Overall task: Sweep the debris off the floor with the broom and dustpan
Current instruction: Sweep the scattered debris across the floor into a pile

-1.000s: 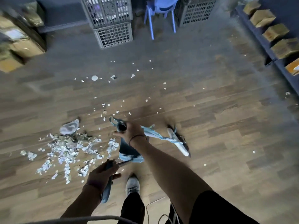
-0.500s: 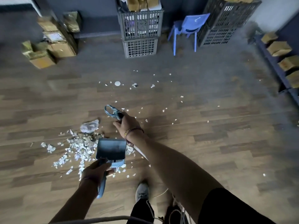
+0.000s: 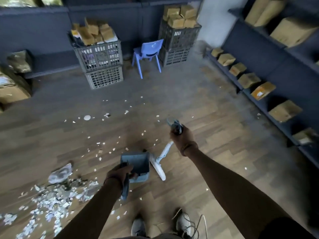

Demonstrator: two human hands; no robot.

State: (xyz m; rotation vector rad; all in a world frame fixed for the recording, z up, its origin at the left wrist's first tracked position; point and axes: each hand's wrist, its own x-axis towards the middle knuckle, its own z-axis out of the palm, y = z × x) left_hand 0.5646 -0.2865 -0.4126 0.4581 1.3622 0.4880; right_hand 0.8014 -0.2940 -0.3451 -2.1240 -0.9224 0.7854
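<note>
Both hands occupied: my left hand (image 3: pixel 120 171) grips the dustpan (image 3: pixel 136 163), right hand (image 3: pixel 181 135) clenches the broom (image 3: pixel 162 156). Repositioning step; next, sweep the debris pile (image 3: pixel 51 199) at eight o'clock.

The wood-plank floor (image 3: pixel 215 144) carries a heap of torn debris (image 3: pixel 51 200) at lower left, scattered white bits (image 3: pixel 110 149) across the middle, stacked crates (image 3: pixel 101 66), and a blue chair (image 3: pixel 148 54).
</note>
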